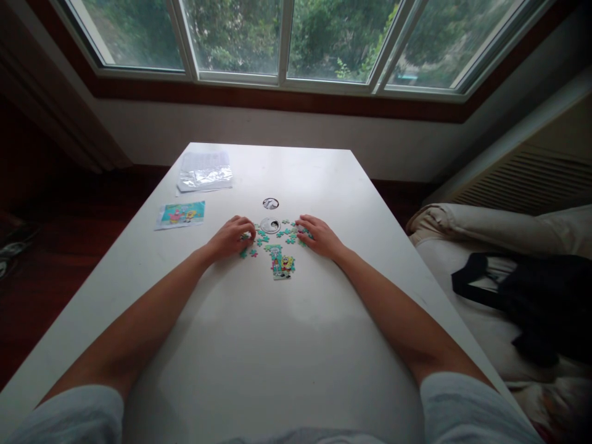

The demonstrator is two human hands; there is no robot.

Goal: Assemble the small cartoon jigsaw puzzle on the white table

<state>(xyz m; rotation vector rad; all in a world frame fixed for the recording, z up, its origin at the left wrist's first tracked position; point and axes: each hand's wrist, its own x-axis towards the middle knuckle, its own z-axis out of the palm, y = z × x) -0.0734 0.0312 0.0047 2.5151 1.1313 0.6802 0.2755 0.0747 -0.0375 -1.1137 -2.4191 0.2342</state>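
On the white table, my left hand (234,237) bends its fingers in a pinch at the left edge of the loose puzzle pieces (262,237). What its fingertips hold, if anything, is too small to make out. My right hand (320,237) rests at the right edge of the pile, fingers apart and touching the pieces there. Between the hands and nearer to me lies a joined part of the jigsaw puzzle (282,264), showing a yellow cartoon figure and a taller pale green one. A round silver-grey disc (270,226) sits among the loose pieces.
A second small round opening or disc (271,203) is farther back on the table (287,345). To the left lie a picture card (181,214) and a clear plastic bag with paper (206,171). A sofa (499,237) with dark cloth (546,302) stands at right.
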